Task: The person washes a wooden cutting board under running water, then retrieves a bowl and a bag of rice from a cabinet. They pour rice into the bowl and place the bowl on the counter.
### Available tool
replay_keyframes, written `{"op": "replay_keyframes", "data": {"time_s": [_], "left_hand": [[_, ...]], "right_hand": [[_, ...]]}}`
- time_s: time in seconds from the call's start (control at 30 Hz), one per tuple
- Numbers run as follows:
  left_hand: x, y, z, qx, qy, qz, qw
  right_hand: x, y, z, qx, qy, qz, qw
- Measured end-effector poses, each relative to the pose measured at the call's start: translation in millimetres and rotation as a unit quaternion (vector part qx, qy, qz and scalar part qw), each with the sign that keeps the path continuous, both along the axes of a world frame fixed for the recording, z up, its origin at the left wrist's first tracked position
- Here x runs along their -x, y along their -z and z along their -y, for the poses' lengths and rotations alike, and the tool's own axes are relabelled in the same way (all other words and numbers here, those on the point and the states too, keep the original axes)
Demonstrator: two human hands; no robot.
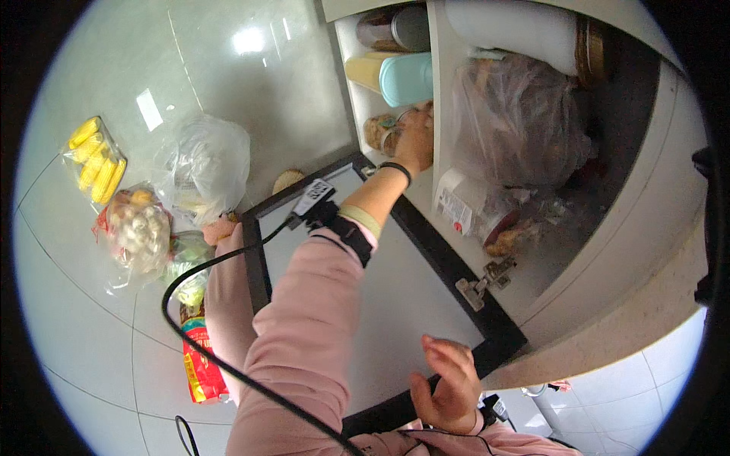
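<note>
My left hand [414,143] reaches into the narrow compartment of an open cupboard. Its fingers curl around a small glass jar [389,139] with brownish contents, partly hidden by the hand. Above it lies a container with a pale blue lid [406,79] and a yellowish body, and at the top a dark jar [394,29]. Lower right, my right hand [449,387] hovers over the edge of the open cupboard door [395,319], fingers spread and loosely bent, holding nothing.
Beside the compartment are a large plastic bag [517,121], a white cylindrical container [517,30] and a clear package [471,201]. Bagged corn [97,159], bagged garlic [137,232], a clear bag [205,163] and a red packet [201,361] lie on the tiles. A black cable [228,366] loops from my left wrist.
</note>
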State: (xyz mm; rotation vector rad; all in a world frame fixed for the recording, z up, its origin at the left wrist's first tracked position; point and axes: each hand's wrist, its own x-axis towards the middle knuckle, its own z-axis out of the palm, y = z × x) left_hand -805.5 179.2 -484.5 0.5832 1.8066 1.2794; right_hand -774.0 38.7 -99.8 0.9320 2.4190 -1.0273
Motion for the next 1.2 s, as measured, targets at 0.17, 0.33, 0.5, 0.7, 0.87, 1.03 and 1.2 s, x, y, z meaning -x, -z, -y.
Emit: {"op": "replay_keyframes", "data": {"time_s": [0.17, 0.33, 0.5, 0.7, 0.87, 1.03, 1.2], "left_hand": [[6, 2, -44, 0.076, 0.116, -0.093, 0.986], [4, 31, -79, 0.113, 0.226, -0.152, 0.956], [-7, 56, -93, 0.136, 0.297, -0.183, 0.927], [2, 73, -72, 0.056, 0.316, -0.222, 0.921], [14, 57, -39, -0.076, 0.163, -0.361, 0.915], [27, 39, 2, -0.127, 0.039, -0.300, 0.945], [41, 29, 40, -0.101, 0.094, -0.299, 0.944]], "right_hand": [[0, -3, -1, -0.017, 0.000, 0.008, 1.000], [-4, -3, -1, -0.016, 0.026, -0.008, 1.000], [-9, 0, -1, -0.030, 0.040, -0.008, 0.999], [-3, -3, -1, -0.022, 0.029, 0.006, 0.999], [9, -4, 0, -0.035, 0.045, -0.001, 0.998], [10, 0, 1, -0.023, 0.020, 0.008, 1.000], [8, 5, 1, -0.036, 0.008, 0.030, 0.999]]}}
